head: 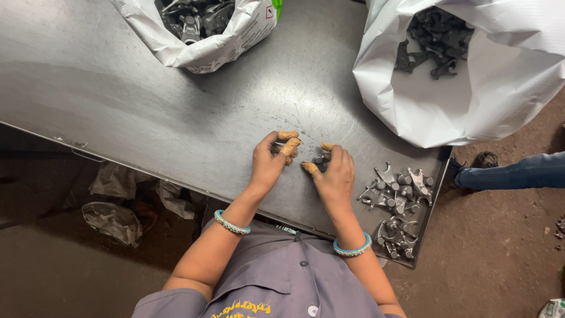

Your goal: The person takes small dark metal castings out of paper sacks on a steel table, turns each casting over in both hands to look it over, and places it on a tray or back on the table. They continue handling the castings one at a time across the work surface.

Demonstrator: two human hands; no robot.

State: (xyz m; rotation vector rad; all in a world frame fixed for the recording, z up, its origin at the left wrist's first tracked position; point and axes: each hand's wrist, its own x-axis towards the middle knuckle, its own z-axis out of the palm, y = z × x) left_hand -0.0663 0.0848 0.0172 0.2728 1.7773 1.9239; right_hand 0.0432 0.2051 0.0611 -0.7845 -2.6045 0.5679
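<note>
My left hand (269, 160) and right hand (335, 175) curl close together on the metal table (147, 100), each pinching a small metal part (319, 159), with loose parts (397, 194) at three o'clock.

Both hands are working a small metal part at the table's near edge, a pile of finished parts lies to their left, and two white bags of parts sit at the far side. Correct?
Not quite. The pile of metal parts lies to the right of the left hand and right hand, at the table's corner, as the head view shows. The two white bags do sit at the far side.
</note>
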